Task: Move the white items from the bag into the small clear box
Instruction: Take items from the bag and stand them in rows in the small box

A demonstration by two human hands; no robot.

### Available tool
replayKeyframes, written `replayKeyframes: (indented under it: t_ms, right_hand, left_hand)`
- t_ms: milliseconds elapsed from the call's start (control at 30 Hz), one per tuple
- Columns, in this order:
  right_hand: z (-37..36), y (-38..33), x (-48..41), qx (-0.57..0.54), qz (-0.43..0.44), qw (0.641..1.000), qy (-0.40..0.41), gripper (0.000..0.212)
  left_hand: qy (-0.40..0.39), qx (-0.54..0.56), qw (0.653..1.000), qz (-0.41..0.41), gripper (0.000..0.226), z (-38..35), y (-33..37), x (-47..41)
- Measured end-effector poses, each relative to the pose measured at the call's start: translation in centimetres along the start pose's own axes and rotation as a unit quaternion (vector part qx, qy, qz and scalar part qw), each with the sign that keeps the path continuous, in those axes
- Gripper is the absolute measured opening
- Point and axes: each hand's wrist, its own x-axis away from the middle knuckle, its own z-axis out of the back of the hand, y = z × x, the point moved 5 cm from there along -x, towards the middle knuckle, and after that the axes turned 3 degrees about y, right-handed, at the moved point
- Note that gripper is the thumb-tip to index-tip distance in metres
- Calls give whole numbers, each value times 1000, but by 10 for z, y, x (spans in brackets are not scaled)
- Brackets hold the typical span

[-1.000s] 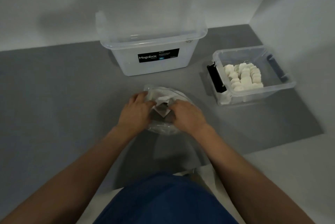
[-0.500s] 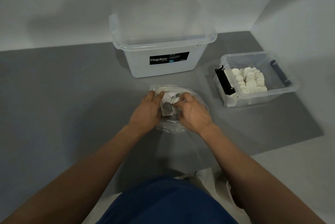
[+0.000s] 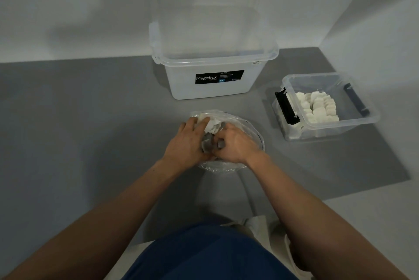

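The bag point(image 3: 246, 124) is of clear, thin plastic, and it lies open on the grey floor mat point(image 3: 90, 125) in front of the person. Inside it are the white items point(image 3: 210, 123), small flat pieces that look crumpled together; those lower in the bag, between the two hands, look grey in the shadow.

The left hand point(image 3: 187, 143) lies over the left edge of the bag with its fingers bent onto the pieces. I cannot tell if it really grips something. The right hand point(image 3: 237, 147) is inside the bag with the fingers curled tight round a few of the white items.

To the right of the bag and a little farther back stands the small clear box point(image 3: 365, 120), well apart from it. It has no lid on, it has a black latch point(image 3: 286, 107) at each end, and it holds neat rows of white squares point(image 3: 319, 107).

Straight behind the bag stands a large clear box point(image 3: 210, 91) with a black label point(image 3: 219, 76) reading "Megabox". Nothing lies on the mat between the bag and the small clear box.
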Motion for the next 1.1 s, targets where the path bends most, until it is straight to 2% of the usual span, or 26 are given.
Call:
replayKeyframes:
  t_ms: [100,200,300,367,400,500,600,700,900,1033,1100]
  right_hand:
    - [-3,-3,-1,-4,9,1000,-6,35]
    - [-8,-6,-2,34,17,999,-20,36]
    - [-8,-10,-4,52,28,998,-18,27]
    - [-7,-12,-4,47,35,998,-8,11]
    - [-6,-11,-3,31,35,999,4,4]
    - [5,-2,5,-50,21,997,51,3]
    - [19,10,16,-118,9,989,91,7]
    - [35,15,26,-176,2,978,114,8]
    - [59,12,37,-237,13,963,129,9]
    - [79,3,42,-275,42,949,148,10]
    - [88,-3,43,-275,58,948,150,8]
  left_hand:
    - [-6,32,999,-2,99,1,2,6]
    - [-9,35,999,0,101,0,1,8]
    - [-7,50,999,7,101,3,2,8]
    - [-1,76,997,16,100,4,2,10]
    - [0,94,995,22,100,4,1,11]
    - [1,141,990,29,97,7,-2,14]
    - [17,164,986,21,79,15,-3,18]
    - [53,201,978,16,61,25,-2,20]
    - [157,270,949,-34,48,50,18,21]
    - [127,332,935,-20,46,57,29,22]
    - [81,369,926,-7,34,56,33,20]
